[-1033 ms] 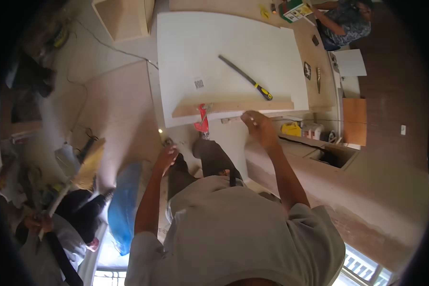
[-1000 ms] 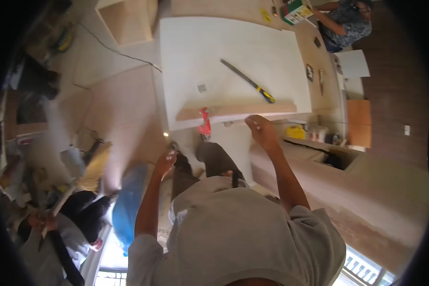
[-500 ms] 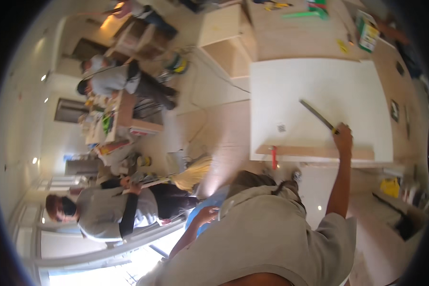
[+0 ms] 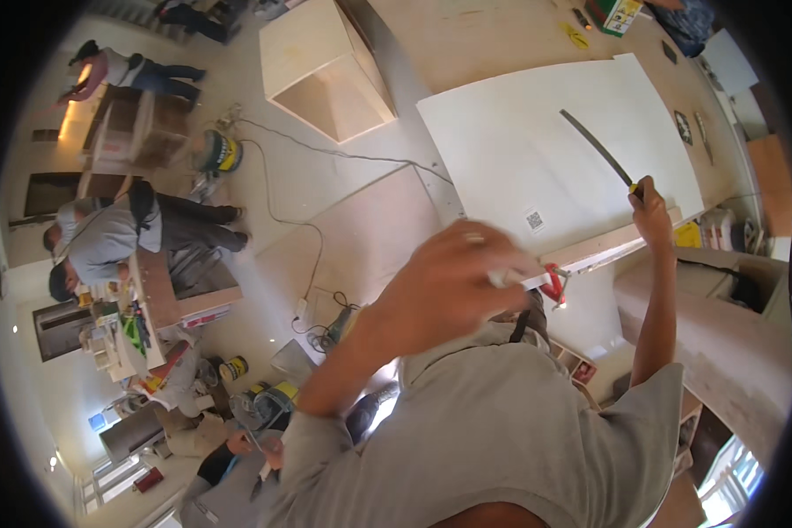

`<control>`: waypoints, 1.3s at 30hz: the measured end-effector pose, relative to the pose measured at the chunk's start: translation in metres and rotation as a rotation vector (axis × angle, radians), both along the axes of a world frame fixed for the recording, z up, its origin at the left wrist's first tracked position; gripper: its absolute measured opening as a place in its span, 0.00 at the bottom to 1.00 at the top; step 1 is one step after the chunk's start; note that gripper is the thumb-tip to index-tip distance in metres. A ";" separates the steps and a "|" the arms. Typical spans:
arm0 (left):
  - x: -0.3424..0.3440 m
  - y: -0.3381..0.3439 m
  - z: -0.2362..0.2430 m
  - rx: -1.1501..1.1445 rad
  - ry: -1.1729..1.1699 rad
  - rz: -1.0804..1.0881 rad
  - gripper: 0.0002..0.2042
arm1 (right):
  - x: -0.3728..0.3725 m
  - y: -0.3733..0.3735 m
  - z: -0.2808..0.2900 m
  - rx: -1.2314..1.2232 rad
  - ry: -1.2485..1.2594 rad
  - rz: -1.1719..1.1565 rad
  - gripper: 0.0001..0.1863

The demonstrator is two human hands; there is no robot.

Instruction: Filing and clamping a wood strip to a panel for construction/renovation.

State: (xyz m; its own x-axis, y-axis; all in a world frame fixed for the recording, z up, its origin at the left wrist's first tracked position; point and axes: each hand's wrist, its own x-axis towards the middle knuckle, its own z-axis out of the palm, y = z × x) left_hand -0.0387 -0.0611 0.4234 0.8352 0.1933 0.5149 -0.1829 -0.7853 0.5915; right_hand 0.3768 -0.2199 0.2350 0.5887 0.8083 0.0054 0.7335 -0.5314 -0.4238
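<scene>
My right hand (image 4: 650, 211) is closed round the yellow-and-black handle of a long, narrow dark file (image 4: 594, 145). The file's blade points away to the far left over a large white board (image 4: 519, 114), which lies on the workbench. My left hand (image 4: 453, 286) is raised near the board's near left corner, smeared by motion. A pale patch shows among its fingers, but I cannot tell whether it is held. Just right of the left hand, a red clamp (image 4: 554, 283) sits at the near edge, by a wooden strip (image 4: 612, 242) along that edge.
An open wooden box (image 4: 326, 75) stands on the floor beyond the board's left side. Cables (image 4: 312, 255) run across the floor. Other people (image 4: 114, 242) work at the left. A yellow item (image 4: 576, 35) and a green box (image 4: 614, 13) lie on the far bench.
My left hand has risen from low at my side to the board's near left corner. My right hand still holds the file, now slightly higher in view. The whole view has turned.
</scene>
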 end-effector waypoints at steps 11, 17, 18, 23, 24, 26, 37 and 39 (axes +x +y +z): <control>-0.049 0.035 0.108 0.210 -0.395 -0.302 0.06 | -0.205 -0.031 0.179 0.047 -0.144 -0.307 0.10; -0.050 0.037 0.094 0.119 -0.446 -0.255 0.06 | -0.239 -0.029 0.130 0.522 0.482 -0.469 0.06; -0.043 0.035 0.096 0.058 -0.495 -0.269 0.06 | -0.252 -0.027 0.135 0.672 0.611 -0.491 0.06; -0.002 0.077 0.052 -0.182 -0.177 -0.359 0.06 | -0.264 0.013 0.139 0.924 0.918 -0.411 0.10; 0.010 0.093 0.020 -0.011 0.039 -0.413 0.07 | -0.267 0.025 0.132 1.017 1.058 -0.304 0.12; 0.023 0.116 -0.075 -0.301 0.363 -0.190 0.11 | -0.267 0.049 0.122 1.009 1.200 -0.347 0.14; 0.061 0.245 -0.312 -1.246 0.151 0.881 0.28 | -0.303 0.092 0.080 0.573 1.106 -0.507 0.19; 0.068 0.267 -0.330 -1.406 0.074 0.744 0.29 | -0.305 0.100 0.069 0.568 1.102 -0.527 0.19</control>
State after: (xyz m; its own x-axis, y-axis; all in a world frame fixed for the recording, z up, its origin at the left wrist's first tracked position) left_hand 0.0295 0.2060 0.0933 0.3553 0.8172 -0.4538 0.0361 0.4731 0.8803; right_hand 0.0720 -0.1194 0.3040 0.7413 0.5298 -0.4120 -0.3645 -0.1977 -0.9100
